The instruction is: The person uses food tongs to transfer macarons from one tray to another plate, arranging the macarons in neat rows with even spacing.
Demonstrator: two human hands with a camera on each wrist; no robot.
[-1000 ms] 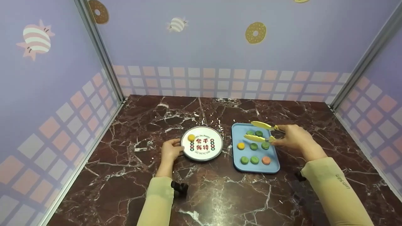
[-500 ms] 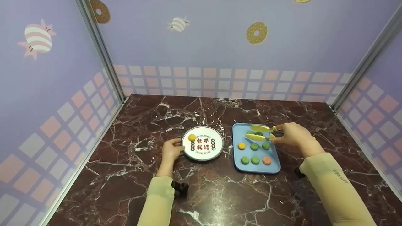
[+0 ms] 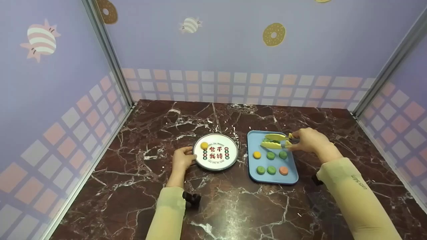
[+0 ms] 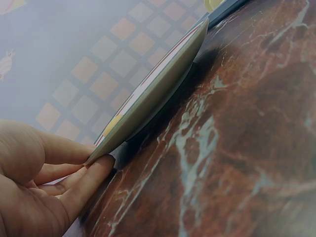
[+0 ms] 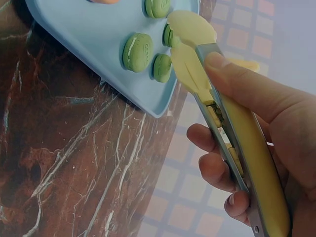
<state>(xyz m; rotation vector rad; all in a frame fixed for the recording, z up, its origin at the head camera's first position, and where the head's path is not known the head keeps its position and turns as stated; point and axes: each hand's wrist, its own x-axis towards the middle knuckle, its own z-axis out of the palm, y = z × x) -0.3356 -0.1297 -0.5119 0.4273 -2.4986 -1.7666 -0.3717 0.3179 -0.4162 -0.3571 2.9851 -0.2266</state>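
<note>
My left hand [image 3: 181, 160] pinches the left rim of a round white plate [image 3: 217, 165] with red characters; in the left wrist view, thumb above and fingers below the rim [image 4: 143, 111]. A yellow macaron [image 3: 204, 145] lies on the plate near its upper left. My right hand [image 3: 312, 144] grips yellow-tipped tongs [image 5: 256, 163], reaching over the back of a blue tray [image 3: 290, 179]. The tong tips stand either side of a green macaron [image 5: 168, 34]; whether they touch it, I cannot tell.
Several green macarons [image 3: 270, 155], a yellow macaron [image 3: 257, 155] and an orange macaron [image 3: 283, 170] sit spaced on the tray. The dark marble table [image 3: 233, 213] is bounded by patterned walls [image 3: 230, 50] behind and at both sides.
The tong tips have come closer together and dropped around the green macarons at the tray's back. The left hand and plate stay put.
</note>
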